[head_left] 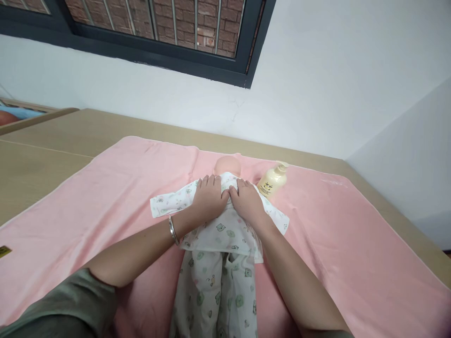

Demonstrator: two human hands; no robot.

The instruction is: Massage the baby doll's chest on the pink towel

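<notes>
Head view: nearest us, the printed baby trousers [214, 291] trail toward the person. Just beyond, the left hand [208, 199] and right hand [248, 202] lie flat and spread, thumbs nearly touching, pressed on the baby doll [228, 166]'s shirt [218, 230]. Thin cloth, likely soft and light; best pinched at the hems. Beyond the right hand, a cream pump bottle [271, 182] lies on the pink towel [105, 197], contents hidden.
</notes>
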